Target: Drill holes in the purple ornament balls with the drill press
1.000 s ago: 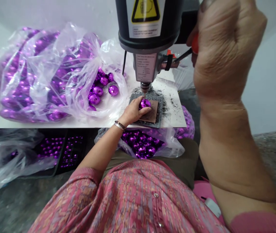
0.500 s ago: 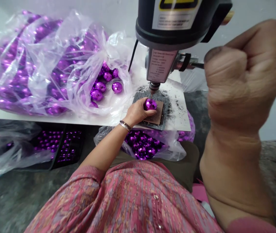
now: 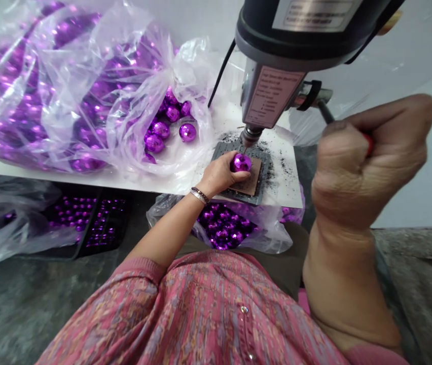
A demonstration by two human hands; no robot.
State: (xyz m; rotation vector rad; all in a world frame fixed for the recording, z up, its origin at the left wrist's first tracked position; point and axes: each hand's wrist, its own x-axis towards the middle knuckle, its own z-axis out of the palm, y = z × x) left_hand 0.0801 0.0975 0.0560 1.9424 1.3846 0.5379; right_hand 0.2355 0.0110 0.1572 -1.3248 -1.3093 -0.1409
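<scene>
My left hand (image 3: 221,175) grips a shiny purple faceted ball (image 3: 241,163) and holds it on a brown square board (image 3: 251,183). Under that board lies the dark metal base (image 3: 220,152) of a drill press (image 3: 267,96). The drill chuck (image 3: 251,135) stands directly above the ball, with its thin bit at the ball's top; whether it has entered the ball I cannot tell. At the right, my right hand (image 3: 368,162) is wrapped round the feed lever (image 3: 326,111) of the drill press, and a bit of red shows between the fingers.
A large clear plastic bag (image 3: 60,96) full of purple balls lies at the left, its mouth open with several loose balls (image 3: 187,132). Dark shavings (image 3: 273,165) litter the white tabletop (image 3: 290,190). Another bag of balls (image 3: 223,228) sits below the edge. Black crates (image 3: 102,228) stand lower left.
My right hand has come down and slightly left with the lever. The view has shifted, so the drill press appears tilted and farther right. My left hand still holds the ball beneath the bit.
</scene>
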